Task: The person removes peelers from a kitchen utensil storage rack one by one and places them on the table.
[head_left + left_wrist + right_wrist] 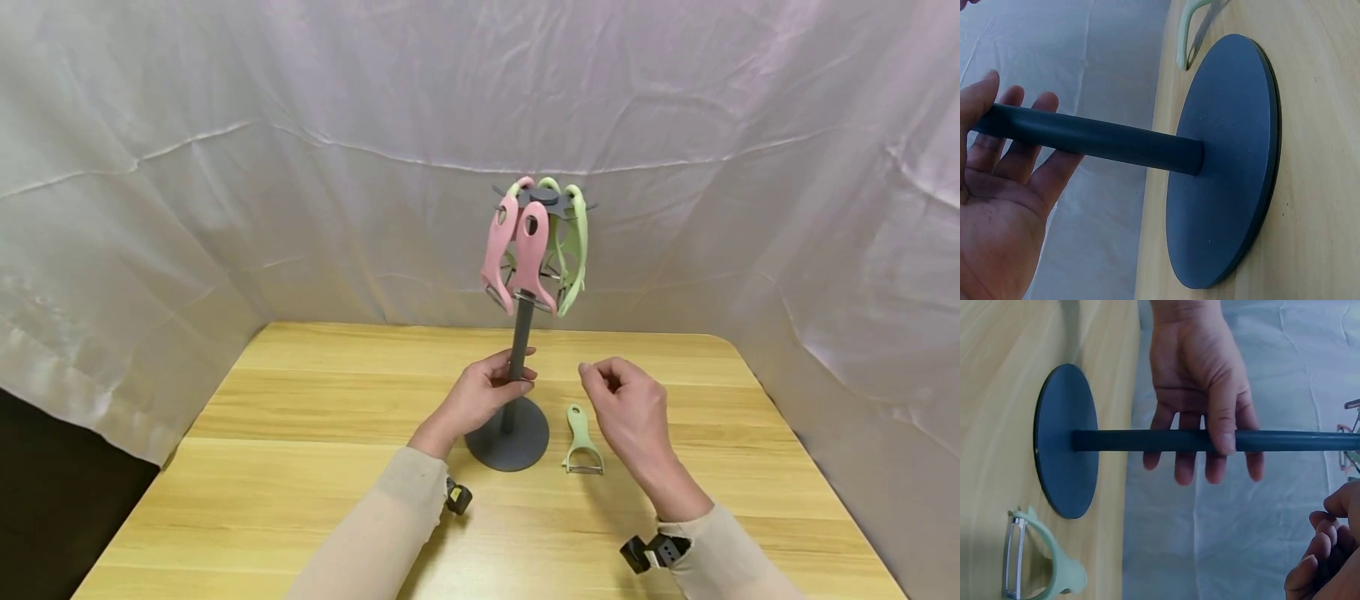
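A dark grey stand (518, 354) rises from a round base (1229, 169) on the table, leaning slightly in the head view. My left hand (483, 387) holds its pole (1129, 440), thumb on one side and fingers on the other. Pink peelers (531, 246) and green peelers (576, 242) hang from the hooks at its top. To the right of the base, a single green peeler (578, 437) lies on the table with its blade end toward me. Above and right of that peeler hovers my right hand (630, 408), its fingers loosely curled around nothing.
The wooden table (300, 467) extends around the stand on all sides. Pale grey cloth (375, 242) hangs behind the table and along its sides. Small black cameras (652, 552) are worn at both wrists.
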The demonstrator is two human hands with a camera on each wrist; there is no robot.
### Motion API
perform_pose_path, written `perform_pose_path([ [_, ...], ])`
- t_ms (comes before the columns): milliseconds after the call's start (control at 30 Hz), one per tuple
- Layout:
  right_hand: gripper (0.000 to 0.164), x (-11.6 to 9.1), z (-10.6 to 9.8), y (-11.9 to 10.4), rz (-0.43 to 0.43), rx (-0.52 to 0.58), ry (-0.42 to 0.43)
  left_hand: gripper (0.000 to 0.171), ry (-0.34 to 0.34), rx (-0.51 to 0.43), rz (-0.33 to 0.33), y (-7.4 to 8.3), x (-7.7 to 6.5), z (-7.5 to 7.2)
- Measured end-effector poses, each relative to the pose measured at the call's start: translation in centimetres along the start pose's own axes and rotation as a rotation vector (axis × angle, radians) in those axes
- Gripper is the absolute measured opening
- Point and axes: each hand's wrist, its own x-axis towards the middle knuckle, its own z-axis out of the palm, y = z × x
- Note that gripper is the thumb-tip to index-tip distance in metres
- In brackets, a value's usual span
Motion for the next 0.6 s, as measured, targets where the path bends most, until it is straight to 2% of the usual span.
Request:
perform_pose_path([
  [600,0.026,-0.2,-0.7,-1.4,-0.052,0.023,0.048,0.047,0.005,0.013,-0.001,0.0,0.0,0.0],
])
